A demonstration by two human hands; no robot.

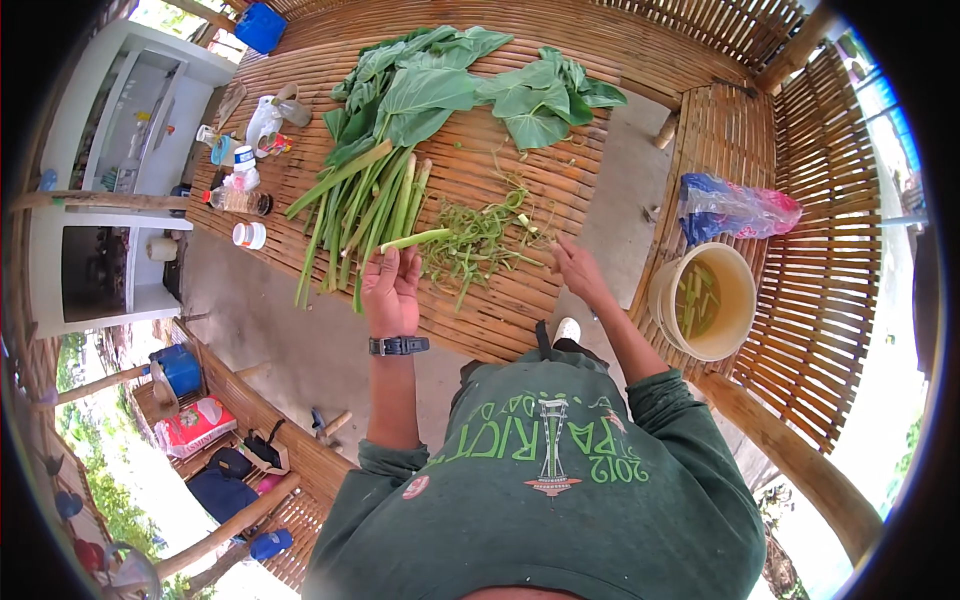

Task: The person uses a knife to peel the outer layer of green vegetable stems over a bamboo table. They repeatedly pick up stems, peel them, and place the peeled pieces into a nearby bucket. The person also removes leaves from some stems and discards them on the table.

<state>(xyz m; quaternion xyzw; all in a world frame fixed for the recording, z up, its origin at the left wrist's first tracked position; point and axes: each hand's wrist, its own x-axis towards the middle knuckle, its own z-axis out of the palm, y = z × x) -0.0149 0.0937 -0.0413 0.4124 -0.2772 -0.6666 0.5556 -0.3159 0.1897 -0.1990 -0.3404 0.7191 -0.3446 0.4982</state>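
Observation:
My left hand [393, 288], with a dark watch on its wrist, is closed on the lower end of a short pale-green leaf stalk [420, 238]. The stalk points right, over a loose heap of thin green peelings [465, 250]. To the right of that heap is my right hand [580, 272], its fingers pinched together; what they hold, if anything, is too small to make out. Beyond my left hand lies a bundle of long green stalks [365, 205], joined to big dark-green leaves [430, 95] at the far side of the bamboo table [500, 325].
A cream bucket [738, 330] with cut stalk pieces in liquid stands at right on a bamboo bench [715, 135], beside a blue-and-pink plastic bag [735, 208]. Bottles and jars, among them a white jar [249, 236], stand along the table's left edge.

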